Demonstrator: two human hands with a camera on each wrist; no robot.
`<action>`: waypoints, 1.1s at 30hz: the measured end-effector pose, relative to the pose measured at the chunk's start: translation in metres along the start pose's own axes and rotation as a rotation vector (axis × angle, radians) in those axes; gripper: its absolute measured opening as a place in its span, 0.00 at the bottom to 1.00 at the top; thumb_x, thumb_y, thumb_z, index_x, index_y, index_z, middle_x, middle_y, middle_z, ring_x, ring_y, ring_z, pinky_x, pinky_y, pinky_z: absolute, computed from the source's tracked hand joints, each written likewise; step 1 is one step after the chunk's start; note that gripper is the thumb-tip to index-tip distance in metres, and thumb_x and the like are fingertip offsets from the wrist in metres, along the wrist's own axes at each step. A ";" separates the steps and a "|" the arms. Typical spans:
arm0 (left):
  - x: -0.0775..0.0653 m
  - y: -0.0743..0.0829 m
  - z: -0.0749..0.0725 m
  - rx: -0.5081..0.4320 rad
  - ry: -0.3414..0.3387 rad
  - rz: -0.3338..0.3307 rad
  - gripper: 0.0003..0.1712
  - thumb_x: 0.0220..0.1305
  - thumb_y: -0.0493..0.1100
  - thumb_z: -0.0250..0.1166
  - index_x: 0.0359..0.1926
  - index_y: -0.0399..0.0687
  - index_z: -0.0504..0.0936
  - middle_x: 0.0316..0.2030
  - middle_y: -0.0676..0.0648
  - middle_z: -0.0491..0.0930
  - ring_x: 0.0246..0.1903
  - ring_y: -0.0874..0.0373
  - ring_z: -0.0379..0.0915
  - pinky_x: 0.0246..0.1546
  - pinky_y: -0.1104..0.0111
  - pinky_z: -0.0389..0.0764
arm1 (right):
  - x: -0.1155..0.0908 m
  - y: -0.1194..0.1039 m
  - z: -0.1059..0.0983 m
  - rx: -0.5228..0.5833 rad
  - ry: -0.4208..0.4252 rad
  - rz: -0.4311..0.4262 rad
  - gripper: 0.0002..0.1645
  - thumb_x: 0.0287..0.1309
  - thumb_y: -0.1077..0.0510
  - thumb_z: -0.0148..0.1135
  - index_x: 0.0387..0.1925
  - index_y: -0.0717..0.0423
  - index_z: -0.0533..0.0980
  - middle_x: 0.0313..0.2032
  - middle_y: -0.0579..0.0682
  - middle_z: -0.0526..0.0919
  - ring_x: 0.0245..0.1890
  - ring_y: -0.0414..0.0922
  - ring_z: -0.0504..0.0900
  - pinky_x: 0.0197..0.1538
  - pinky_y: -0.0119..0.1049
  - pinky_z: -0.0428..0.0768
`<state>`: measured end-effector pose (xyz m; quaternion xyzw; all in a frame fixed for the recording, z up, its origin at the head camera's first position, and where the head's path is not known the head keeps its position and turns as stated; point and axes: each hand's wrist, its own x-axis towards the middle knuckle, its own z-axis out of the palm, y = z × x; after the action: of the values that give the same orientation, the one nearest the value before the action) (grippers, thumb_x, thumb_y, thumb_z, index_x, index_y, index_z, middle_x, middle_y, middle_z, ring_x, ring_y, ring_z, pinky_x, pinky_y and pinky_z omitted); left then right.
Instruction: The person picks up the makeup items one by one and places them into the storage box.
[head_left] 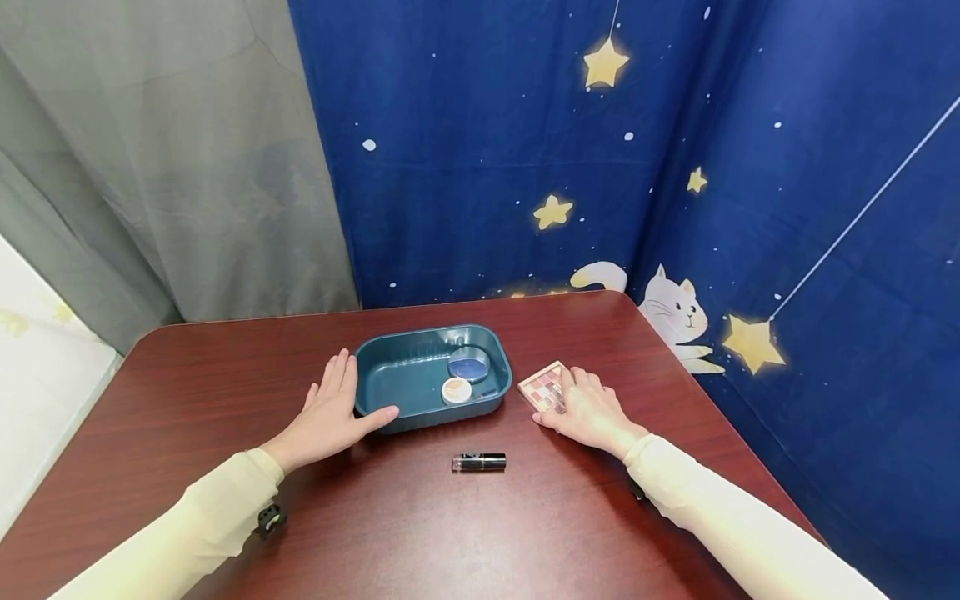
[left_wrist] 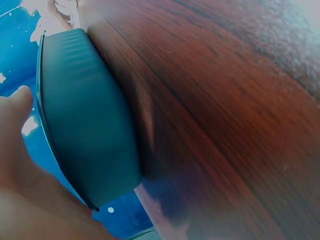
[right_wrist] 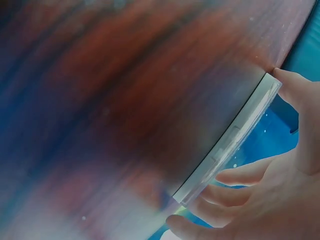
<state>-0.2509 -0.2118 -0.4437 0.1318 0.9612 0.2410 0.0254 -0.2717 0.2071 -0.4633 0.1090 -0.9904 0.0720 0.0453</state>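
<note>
My right hand (head_left: 592, 414) grips an eyeshadow palette (head_left: 540, 388) on the table, right of a teal plastic basin. In the right wrist view, the palette (right_wrist: 230, 140) shows edge-on, thumb at one end and fingers at the other. My left hand (head_left: 327, 418) rests at the left end of the basin (head_left: 393, 379), fingers straight and thumb over the near rim. Inside the basin are a blue-topped round container (head_left: 468, 367), a small round pan (head_left: 456, 390) with pale sections and a small dark item (head_left: 486, 394). A black lipstick-like tube (head_left: 480, 462) lies in front.
The reddish-brown wooden table (head_left: 420, 533) has its far edge against a blue star-patterned curtain (head_left: 465, 167). A grey curtain (head_left: 172, 167) hangs at the back left. The table's right edge runs beside my right sleeve (head_left: 720, 508).
</note>
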 end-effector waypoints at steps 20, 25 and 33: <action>-0.007 -0.001 -0.003 -0.001 0.013 0.026 0.71 0.59 0.80 0.56 0.78 0.31 0.37 0.78 0.33 0.31 0.77 0.36 0.27 0.67 0.32 0.42 | 0.001 -0.003 -0.004 0.033 0.006 0.038 0.56 0.44 0.31 0.72 0.64 0.66 0.71 0.46 0.59 0.75 0.46 0.57 0.71 0.45 0.57 0.75; -0.007 0.000 -0.004 -0.004 0.011 0.027 0.71 0.59 0.80 0.55 0.78 0.31 0.37 0.78 0.33 0.30 0.76 0.36 0.27 0.67 0.32 0.42 | 0.002 0.000 -0.005 0.032 0.028 0.026 0.56 0.42 0.32 0.72 0.64 0.66 0.72 0.47 0.60 0.76 0.46 0.57 0.72 0.46 0.58 0.75; -0.007 0.000 -0.003 -0.019 0.007 0.032 0.70 0.60 0.79 0.56 0.78 0.30 0.38 0.78 0.34 0.31 0.76 0.36 0.28 0.67 0.31 0.42 | 0.004 -0.001 -0.011 0.032 0.040 0.004 0.56 0.42 0.33 0.71 0.67 0.62 0.71 0.50 0.60 0.76 0.47 0.58 0.72 0.47 0.59 0.74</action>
<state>-0.2449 -0.2149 -0.4407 0.1460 0.9566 0.2512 0.0192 -0.2750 0.2070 -0.4521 0.1062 -0.9882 0.0899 0.0634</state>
